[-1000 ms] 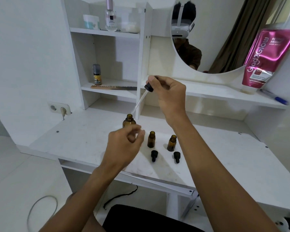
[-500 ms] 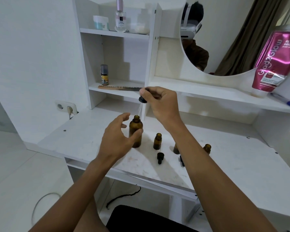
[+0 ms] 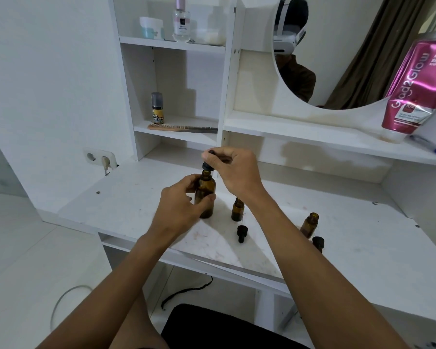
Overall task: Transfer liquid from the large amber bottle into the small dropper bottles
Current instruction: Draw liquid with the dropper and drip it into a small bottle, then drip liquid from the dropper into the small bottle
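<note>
The large amber bottle (image 3: 206, 195) stands upright on the white desk (image 3: 126, 205). My left hand (image 3: 181, 205) grips its body. My right hand (image 3: 233, 170) pinches the black dropper top (image 3: 208, 166) just above the bottle's neck, its glass tube down inside the bottle. One small amber dropper bottle (image 3: 237, 209) stands uncapped to the right, partly behind my right wrist. A second small amber bottle (image 3: 309, 224) stands uncapped farther right. A black dropper cap (image 3: 242, 232) lies in front of the first, and another black cap (image 3: 318, 243) lies by the second.
A comb (image 3: 181, 128) and a small yellow-labelled bottle (image 3: 157, 108) sit on the lower left shelf. A pink tube (image 3: 418, 89) and a blue pen (image 3: 431, 147) are on the right shelf. A wall socket (image 3: 100, 157) sits at the desk's back left.
My right hand lowered the dropper from high above into the large bottle's neck. My left hand closed around the bottle's body. The view shifted, bringing a second small bottle into sight.
</note>
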